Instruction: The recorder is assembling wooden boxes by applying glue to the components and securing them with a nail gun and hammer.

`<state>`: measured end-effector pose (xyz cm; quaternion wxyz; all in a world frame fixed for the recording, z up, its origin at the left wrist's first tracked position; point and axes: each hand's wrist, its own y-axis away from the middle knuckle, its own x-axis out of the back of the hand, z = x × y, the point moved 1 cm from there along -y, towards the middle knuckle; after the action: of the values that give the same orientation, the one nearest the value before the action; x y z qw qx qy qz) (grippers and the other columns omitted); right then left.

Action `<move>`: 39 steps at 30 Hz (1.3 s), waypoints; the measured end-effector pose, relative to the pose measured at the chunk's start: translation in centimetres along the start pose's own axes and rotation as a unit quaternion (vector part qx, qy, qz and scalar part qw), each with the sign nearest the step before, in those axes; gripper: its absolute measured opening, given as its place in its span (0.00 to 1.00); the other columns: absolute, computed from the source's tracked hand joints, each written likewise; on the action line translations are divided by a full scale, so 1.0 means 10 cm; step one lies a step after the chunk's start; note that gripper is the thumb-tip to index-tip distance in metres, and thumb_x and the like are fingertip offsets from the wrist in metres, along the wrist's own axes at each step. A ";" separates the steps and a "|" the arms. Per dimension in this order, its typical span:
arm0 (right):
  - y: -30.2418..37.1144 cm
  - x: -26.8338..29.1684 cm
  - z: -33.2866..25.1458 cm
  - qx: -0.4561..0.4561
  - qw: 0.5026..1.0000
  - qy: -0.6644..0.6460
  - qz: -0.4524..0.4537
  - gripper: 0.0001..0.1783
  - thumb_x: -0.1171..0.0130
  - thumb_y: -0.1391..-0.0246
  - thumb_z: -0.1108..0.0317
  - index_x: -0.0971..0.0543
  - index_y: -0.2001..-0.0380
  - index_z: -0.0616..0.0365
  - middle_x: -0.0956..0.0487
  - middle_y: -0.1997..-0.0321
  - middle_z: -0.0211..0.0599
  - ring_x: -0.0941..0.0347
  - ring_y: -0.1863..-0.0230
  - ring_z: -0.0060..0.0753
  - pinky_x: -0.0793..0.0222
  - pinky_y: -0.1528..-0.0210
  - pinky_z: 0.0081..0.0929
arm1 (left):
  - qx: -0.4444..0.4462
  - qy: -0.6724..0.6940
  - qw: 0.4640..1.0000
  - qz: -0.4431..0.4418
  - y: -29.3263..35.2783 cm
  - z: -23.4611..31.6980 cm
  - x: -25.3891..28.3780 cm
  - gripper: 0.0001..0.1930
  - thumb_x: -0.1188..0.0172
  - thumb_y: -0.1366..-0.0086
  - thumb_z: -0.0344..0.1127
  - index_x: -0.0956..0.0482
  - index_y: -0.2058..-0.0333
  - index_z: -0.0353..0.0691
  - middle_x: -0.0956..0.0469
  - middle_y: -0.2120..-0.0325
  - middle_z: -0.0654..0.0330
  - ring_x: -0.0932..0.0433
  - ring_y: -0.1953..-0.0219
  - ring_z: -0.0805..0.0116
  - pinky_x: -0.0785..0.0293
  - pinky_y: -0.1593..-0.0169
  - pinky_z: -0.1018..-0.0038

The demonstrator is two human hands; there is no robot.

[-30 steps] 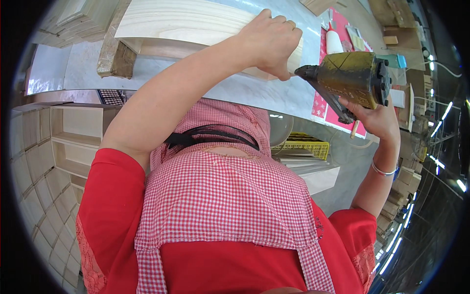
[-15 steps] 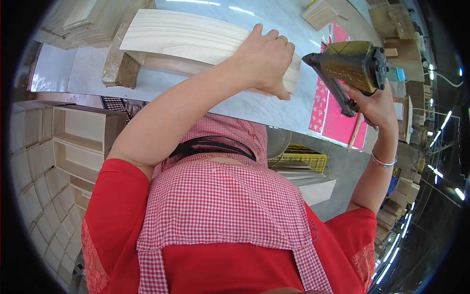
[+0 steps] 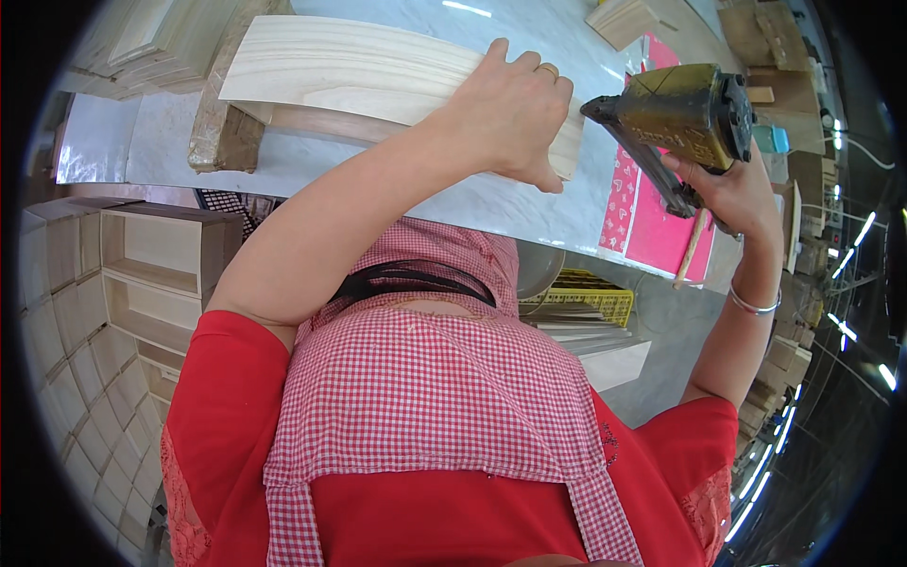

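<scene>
Wooden piece [image 3: 359,71]: left fingers [image 3: 546,83] clasping end; right fingers [image 3: 688,172] wrapping nail gun [image 3: 671,104]; yellow crate [image 3: 614,300] (contents unclear).

We have a grey-white marbled table [image 3: 557,219] before us, and on it lies a long pale wooden piece [image 3: 350,71]. Just left of that piece we see a brown taped bar [image 3: 224,137]; farther left, a stack of pale boards [image 3: 156,38]. Right of the piece we find a pink sheet [image 3: 666,241]; beyond its right end, a small wooden stack [image 3: 619,22].
</scene>
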<state>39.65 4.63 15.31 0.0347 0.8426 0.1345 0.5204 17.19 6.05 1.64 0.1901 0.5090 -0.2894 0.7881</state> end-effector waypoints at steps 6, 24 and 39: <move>0.01 0.04 -0.05 -0.041 0.999 -0.009 -0.011 0.19 0.26 0.53 0.69 0.20 0.60 0.67 0.16 0.64 0.33 0.24 0.65 0.22 0.26 0.60 0.27 | -0.016 -0.016 0.999 0.050 0.02 -0.01 -0.05 0.37 0.27 0.58 0.59 0.23 0.57 0.33 0.20 0.61 0.51 0.24 0.49 0.54 0.36 0.40 0.52; 1.29 -0.08 0.96 -0.007 0.976 -0.103 0.192 0.18 0.31 0.46 0.70 0.21 0.54 0.64 0.19 0.65 0.28 0.26 0.70 0.19 0.29 0.70 0.21 | 0.051 0.098 0.992 -0.066 0.82 -0.95 -0.62 0.34 0.37 0.42 0.57 0.25 0.47 0.34 0.26 0.46 0.43 0.28 0.42 0.46 0.34 0.38 0.58; 0.88 0.08 0.48 0.041 0.986 -0.004 0.161 0.20 0.29 0.49 0.71 0.21 0.53 0.64 0.18 0.63 0.31 0.25 0.69 0.21 0.29 0.68 0.21 | 0.124 0.668 0.733 -0.024 1.46 -0.46 0.06 0.10 0.39 0.34 0.38 0.19 0.60 0.38 0.20 0.71 0.62 0.22 0.69 0.74 0.28 0.62 0.76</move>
<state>45.92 -3.29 15.53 -0.0838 0.8559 0.0187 0.5100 5.08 -2.09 -3.13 0.2882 -0.1230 0.0246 0.9493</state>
